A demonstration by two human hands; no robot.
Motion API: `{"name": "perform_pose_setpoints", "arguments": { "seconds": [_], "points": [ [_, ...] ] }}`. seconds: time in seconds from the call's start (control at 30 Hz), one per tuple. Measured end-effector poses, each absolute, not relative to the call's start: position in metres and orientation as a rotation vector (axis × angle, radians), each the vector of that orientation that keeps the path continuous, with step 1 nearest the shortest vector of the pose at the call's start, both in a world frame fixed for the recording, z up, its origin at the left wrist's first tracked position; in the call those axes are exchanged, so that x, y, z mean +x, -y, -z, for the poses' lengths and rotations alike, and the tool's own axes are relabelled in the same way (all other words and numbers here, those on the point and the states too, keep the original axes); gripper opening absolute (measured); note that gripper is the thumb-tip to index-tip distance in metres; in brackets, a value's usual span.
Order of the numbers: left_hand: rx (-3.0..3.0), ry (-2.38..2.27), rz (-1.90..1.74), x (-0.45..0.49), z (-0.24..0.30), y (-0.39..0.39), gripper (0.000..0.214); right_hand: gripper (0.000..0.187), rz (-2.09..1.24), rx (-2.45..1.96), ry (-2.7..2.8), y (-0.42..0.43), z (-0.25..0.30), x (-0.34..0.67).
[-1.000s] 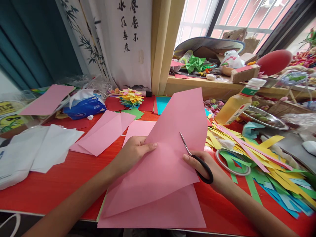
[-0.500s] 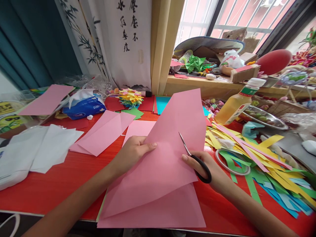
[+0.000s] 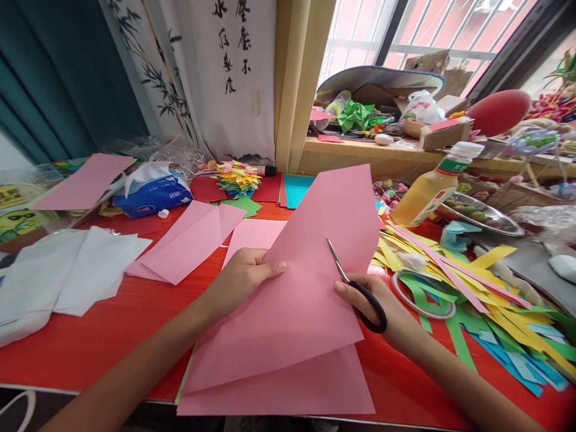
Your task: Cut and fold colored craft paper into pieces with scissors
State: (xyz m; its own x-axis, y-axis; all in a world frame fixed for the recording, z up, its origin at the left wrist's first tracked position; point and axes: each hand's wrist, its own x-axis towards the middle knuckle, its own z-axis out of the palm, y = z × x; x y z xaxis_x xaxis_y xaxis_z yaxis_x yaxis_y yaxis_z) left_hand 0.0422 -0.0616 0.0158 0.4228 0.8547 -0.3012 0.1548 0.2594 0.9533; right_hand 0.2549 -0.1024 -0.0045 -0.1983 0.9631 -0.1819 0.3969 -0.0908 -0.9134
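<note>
A large sheet of pink paper (image 3: 279,312) is held up at a tilt above the table. My left hand (image 3: 252,273) grips its left edge, thumb on top and the other fingers hidden beneath. In my right hand (image 3: 373,300) are black-handled scissors (image 3: 336,259), with the thumb through the upper handle loop. One blade shows on top of the pink sheet, pointing up and left; the other blade is hidden, probably under the paper. More pink paper (image 3: 324,390) lies flat below the held sheet, with a green edge peeking out at its left.
Cut paper strips (image 3: 504,312) and a tape roll (image 3: 398,288) lie at right, near a juice bottle (image 3: 425,192). Folded pink paper (image 3: 193,240), white tissues (image 3: 94,270) and a blue tissue pack (image 3: 153,195) sit left. A folded-paper piece (image 3: 237,180) stands behind.
The held pink sheet has shifted slightly right and its lower right corner has dropped a little. Both hands stay nearly in place, with the scissors still at the sheet.
</note>
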Motion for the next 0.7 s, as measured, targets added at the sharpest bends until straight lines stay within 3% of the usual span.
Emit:
{"name": "perform_pose_setpoints", "arguments": {
  "seconds": [0.7],
  "points": [
    [1.232, -0.944, -0.494, 0.0405, -0.0153, 0.0592, 0.023, 0.047, -1.286, -1.507, 1.646, 0.1036, 0.0045, 0.2553]
  ]
}}
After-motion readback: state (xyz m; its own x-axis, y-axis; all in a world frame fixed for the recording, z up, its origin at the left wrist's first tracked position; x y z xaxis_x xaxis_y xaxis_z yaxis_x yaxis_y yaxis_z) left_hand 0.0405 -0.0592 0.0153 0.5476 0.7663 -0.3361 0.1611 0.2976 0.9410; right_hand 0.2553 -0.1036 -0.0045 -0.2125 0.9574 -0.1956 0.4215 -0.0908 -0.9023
